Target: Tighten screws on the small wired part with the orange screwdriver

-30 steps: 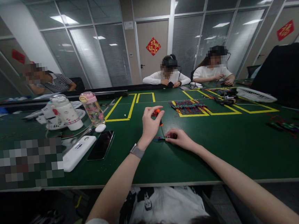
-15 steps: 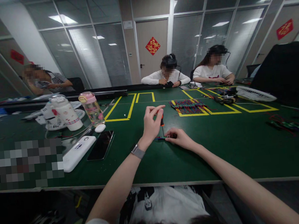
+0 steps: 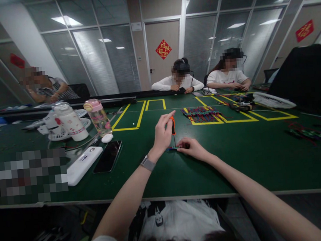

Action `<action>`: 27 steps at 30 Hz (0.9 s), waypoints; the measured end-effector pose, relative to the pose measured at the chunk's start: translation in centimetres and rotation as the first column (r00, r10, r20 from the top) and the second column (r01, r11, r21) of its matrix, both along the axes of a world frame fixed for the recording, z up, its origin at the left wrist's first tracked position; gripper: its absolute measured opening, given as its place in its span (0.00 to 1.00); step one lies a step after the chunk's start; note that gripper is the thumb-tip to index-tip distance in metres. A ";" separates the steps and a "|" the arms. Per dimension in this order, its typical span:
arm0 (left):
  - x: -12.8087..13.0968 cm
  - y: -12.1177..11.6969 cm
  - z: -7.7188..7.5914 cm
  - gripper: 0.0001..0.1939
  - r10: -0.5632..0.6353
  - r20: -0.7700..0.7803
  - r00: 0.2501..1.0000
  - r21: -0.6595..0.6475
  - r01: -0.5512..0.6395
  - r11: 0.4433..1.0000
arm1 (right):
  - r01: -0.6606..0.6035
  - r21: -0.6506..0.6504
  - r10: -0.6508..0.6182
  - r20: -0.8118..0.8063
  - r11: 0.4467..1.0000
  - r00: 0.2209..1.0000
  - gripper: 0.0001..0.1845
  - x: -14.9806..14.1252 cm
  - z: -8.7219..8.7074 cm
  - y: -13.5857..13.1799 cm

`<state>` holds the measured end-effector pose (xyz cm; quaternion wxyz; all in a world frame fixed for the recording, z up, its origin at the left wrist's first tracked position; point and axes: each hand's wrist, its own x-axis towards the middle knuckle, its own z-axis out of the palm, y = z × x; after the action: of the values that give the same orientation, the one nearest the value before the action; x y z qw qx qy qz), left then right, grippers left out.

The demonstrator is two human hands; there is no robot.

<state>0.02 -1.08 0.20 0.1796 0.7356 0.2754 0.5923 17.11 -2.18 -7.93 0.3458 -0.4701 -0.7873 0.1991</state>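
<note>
My left hand (image 3: 163, 131), with a watch on its wrist, is closed around the handle of an orange and black screwdriver (image 3: 173, 126). The screwdriver stands upright, its thin shaft pointing down at a small circuit board (image 3: 173, 148) with coloured wires on the green table. My right hand (image 3: 191, 148) lies low on the table and pinches the right end of that board beside the screwdriver's tip. Fingers hide much of the board, and I cannot make out a screw under the tip.
A bundle of wired boards (image 3: 202, 114) lies ahead to the right, another (image 3: 313, 132) at far right. Left of my hands are a black phone (image 3: 108, 157), a white power bank (image 3: 85, 165), a pink-lidded bottle (image 3: 98, 118) and a white bottle (image 3: 70, 122). Several people sit across the table.
My left fingers have shifted around the screwdriver's handle, and more of its orange part shows. My right hand and the board stay put. The person at far left has lowered a hand.
</note>
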 end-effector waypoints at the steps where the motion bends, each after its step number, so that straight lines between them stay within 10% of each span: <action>1: 0.0 0.1 0.0 0.16 -0.027 0.009 1.000 -0.008 0.027 1.000 | 0.000 0.000 0.000 0.000 1.000 1.000 0.07 0.0 0.0 0.0; 27: 0.1 0.0 0.0 0.14 0.041 -0.011 0.999 0.028 -0.040 0.999 | -0.004 -0.008 0.003 -0.014 1.000 1.000 0.07 0.0 -0.1 0.0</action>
<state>0.12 -1.08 0.21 0.1558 0.7357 0.2833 0.5951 17.08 -2.14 -8.01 0.3492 -0.4686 -0.7849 0.2060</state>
